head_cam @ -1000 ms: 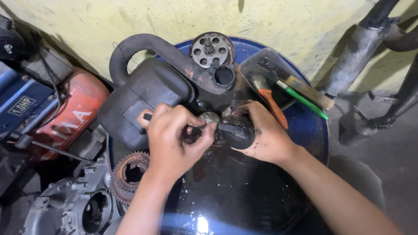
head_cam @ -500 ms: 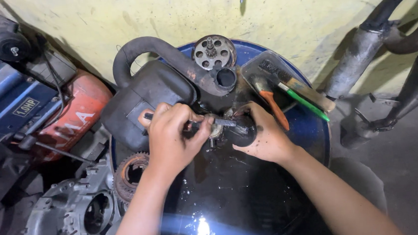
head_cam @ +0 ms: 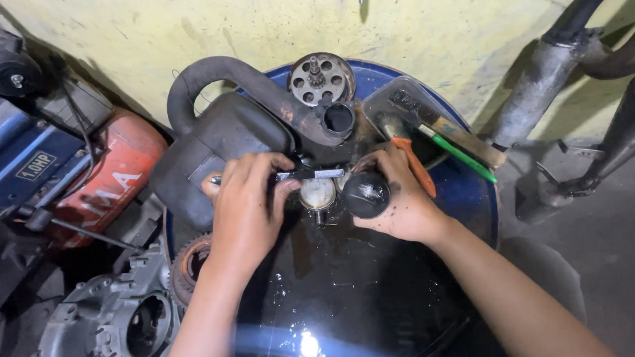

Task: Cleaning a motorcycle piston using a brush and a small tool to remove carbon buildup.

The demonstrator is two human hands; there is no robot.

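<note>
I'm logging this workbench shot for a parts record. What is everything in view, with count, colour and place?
Round drum top: one, blue rim with dark wet surface, centre.
Black rubber air box with curved hose: one, black, rear left of the drum.
Perforated metal disc: one, grey, rear centre.
Clear plastic tray of tools: one, rear right.
Orange tool handle: one, beside the right hand.
Slim metal tool: one, silver, in the left hand.
Small round metal part: one, silver, between the hands.
Dark round part: one, black, in the right hand.
Red tank: one, left.
Grey engine casing: one, lower left.
Exhaust pipes: two, grey, right.
Left hand: grips the tool.
Right hand: holds the dark part.
</note>
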